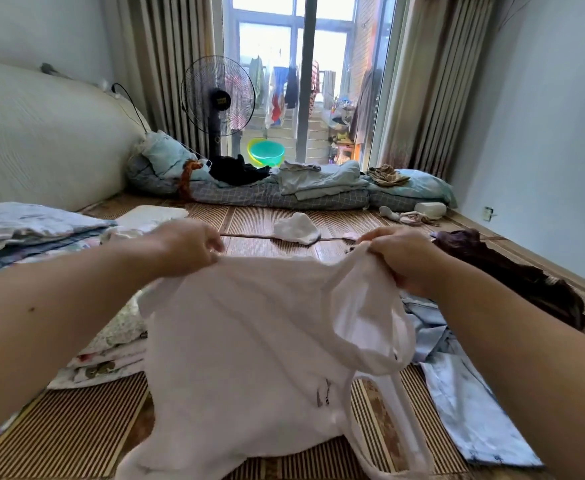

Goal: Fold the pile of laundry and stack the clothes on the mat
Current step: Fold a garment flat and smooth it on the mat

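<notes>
A white sleeveless top [249, 341] hangs in front of me above the striped bamboo mat [76, 431]. My left hand [183, 245] pinches its upper edge on the left, and my right hand [401, 256] grips the bunched strap end on the right. The cloth is stretched between both hands and its lower part droops onto the mat. A stack of folded floral clothes [111, 348] lies at the left, partly hidden by the top. A light blue garment [464, 396] lies unfolded under my right forearm, and a dark brown garment [519, 275] lies to its right.
Folded bedding [24, 230] is stacked at the far left beside a padded headboard [41, 140]. A small white cloth [296, 226] lies mid-mat. Quilts and pillows [318, 188] line the far end, with a standing fan [218, 98] and a green basin [266, 152] behind them.
</notes>
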`<action>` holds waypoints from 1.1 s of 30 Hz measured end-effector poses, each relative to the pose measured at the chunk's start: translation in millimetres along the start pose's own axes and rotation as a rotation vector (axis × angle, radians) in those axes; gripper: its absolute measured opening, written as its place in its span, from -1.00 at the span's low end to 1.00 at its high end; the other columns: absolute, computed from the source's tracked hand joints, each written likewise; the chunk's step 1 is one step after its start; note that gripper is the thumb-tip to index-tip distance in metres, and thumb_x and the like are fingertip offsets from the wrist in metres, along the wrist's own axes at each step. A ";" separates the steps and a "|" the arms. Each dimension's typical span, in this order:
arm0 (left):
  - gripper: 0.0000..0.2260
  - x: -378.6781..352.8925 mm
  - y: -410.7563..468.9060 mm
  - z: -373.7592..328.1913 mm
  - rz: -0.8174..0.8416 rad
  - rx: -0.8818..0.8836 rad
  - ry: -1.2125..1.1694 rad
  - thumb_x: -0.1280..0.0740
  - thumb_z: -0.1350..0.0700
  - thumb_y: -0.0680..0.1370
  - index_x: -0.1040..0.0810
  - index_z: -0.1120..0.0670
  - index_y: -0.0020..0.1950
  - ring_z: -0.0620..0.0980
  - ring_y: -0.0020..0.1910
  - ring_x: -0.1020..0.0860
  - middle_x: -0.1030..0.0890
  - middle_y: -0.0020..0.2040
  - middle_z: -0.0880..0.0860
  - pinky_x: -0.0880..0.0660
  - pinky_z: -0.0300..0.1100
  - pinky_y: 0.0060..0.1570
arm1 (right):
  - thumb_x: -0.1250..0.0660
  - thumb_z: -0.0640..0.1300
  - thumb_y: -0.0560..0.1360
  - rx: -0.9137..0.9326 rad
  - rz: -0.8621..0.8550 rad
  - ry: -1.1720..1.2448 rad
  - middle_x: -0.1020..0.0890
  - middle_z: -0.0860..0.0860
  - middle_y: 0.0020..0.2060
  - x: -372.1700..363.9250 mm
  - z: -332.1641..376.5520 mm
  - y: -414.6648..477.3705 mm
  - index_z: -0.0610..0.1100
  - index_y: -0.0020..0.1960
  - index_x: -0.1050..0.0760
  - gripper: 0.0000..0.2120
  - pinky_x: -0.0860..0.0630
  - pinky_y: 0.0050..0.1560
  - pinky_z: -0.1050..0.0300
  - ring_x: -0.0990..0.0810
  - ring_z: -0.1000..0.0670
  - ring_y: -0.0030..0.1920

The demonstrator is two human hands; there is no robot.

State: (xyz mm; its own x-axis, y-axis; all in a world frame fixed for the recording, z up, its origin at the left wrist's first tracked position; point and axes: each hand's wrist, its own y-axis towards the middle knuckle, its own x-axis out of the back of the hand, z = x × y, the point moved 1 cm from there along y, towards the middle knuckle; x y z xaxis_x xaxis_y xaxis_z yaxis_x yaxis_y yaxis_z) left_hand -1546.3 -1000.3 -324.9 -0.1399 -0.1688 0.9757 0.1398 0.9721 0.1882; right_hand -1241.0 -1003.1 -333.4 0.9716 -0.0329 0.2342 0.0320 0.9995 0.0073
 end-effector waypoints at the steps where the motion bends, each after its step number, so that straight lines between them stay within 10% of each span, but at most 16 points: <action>1: -0.88 -7.0 -2.9 -14.0 0.020 -0.038 -0.035 -0.38 0.01 0.54 -0.64 -0.07 0.05 -0.11 -0.10 -0.53 -0.65 0.02 -0.09 -0.46 -0.22 -0.12 | -0.15 -0.41 0.53 -0.015 0.009 0.029 -0.53 -0.14 -0.34 -9.1 3.0 -0.6 -0.16 -0.14 -0.57 -0.72 -0.48 -0.51 0.23 -0.50 -0.01 -0.46; 7: -0.60 -38.6 -34.5 -118.3 0.248 -0.219 -0.626 -0.38 -0.36 0.34 -0.67 -0.08 -0.08 -0.08 -0.13 -0.63 -0.68 -0.16 -0.07 -0.56 -0.11 -0.08 | -0.16 -0.40 0.57 -0.075 0.034 0.314 -0.53 -0.15 -0.26 -58.2 17.0 -9.4 -0.21 -0.11 -0.53 -0.78 -0.53 -0.47 0.18 -0.53 -0.02 -0.38; 13: -0.93 -61.3 -33.7 -139.5 0.125 0.106 -1.202 -0.28 0.13 0.59 -0.51 0.03 0.06 -0.06 -0.25 -0.54 -0.56 -0.20 0.04 -0.49 -0.17 -0.22 | -0.20 -0.39 0.56 -0.024 0.289 0.358 -0.61 -0.17 -0.18 -53.9 27.8 -27.7 -0.20 0.11 -0.53 -0.79 -0.59 -0.36 0.22 -0.62 -0.01 -0.31; 16: -0.85 -51.3 -32.5 -135.1 0.222 0.214 -1.451 -0.24 0.16 0.64 -0.47 0.14 0.18 0.03 -0.11 -0.62 -0.60 -0.03 0.15 -0.60 -0.11 -0.19 | -0.30 -0.38 0.50 0.111 0.080 0.162 -0.63 -0.13 -0.16 -37.2 10.0 -33.9 -0.16 0.05 -0.56 -0.80 -0.50 -0.44 0.33 -0.59 0.04 -0.31; 22: -0.91 2.6 -27.0 -123.1 0.154 0.148 -1.435 -0.28 0.14 0.62 -0.49 0.16 0.03 -0.02 -0.29 -0.52 -0.53 -0.20 0.10 -0.51 -0.13 -0.25 | -0.31 -0.33 0.49 -0.052 0.138 -0.327 -0.64 -0.06 -0.04 -23.0 -106.6 -41.2 -0.20 0.23 -0.52 -0.68 -0.63 -0.16 0.16 -0.64 -0.05 -0.21; 26: -0.87 36.1 -28.2 -118.8 0.144 0.060 -1.447 -0.24 0.16 0.62 -0.55 0.17 0.05 -0.08 -0.42 -0.58 -0.62 -0.31 0.04 -0.52 -0.26 -0.44 | -0.47 -0.15 0.39 -0.253 0.248 -0.557 -0.63 0.05 -0.07 -44.1 -181.3 -47.8 0.01 0.02 -0.55 -0.77 -0.59 -0.06 0.13 -0.62 0.08 -0.11; 31: -0.85 48.9 -27.5 -106.7 0.105 0.086 -1.464 -0.22 0.17 0.63 -0.53 0.14 0.15 -0.11 -0.45 -0.58 -0.62 -0.27 0.03 -0.51 -0.30 -0.48 | -0.28 -0.12 0.56 -0.373 0.121 -0.551 -0.51 0.03 -0.27 -53.9 -212.5 -49.9 -0.06 -0.27 -0.42 -0.78 -0.49 -0.07 0.15 -0.52 0.01 -0.15; 33: -0.86 50.7 -25.4 -96.4 0.103 0.095 -1.432 -0.19 0.17 0.64 -0.54 0.11 0.09 -0.12 -0.43 -0.57 -0.62 -0.28 0.02 -0.50 -0.30 -0.47 | -0.29 -0.18 0.54 -0.443 0.127 -0.203 -0.51 -0.01 -0.35 -46.8 -198.1 -47.5 -0.16 -0.16 -0.51 -0.89 -0.47 -0.22 0.15 -0.49 0.00 -0.27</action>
State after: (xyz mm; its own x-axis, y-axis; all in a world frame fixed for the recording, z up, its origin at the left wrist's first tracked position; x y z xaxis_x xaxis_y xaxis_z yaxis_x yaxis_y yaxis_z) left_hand -1462.5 -1049.2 -269.4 -0.9881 0.1521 0.0238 0.1533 0.9863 0.0614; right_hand -1241.5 -1049.1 -537.3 0.9107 0.1339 0.3907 0.0555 0.8978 -0.4369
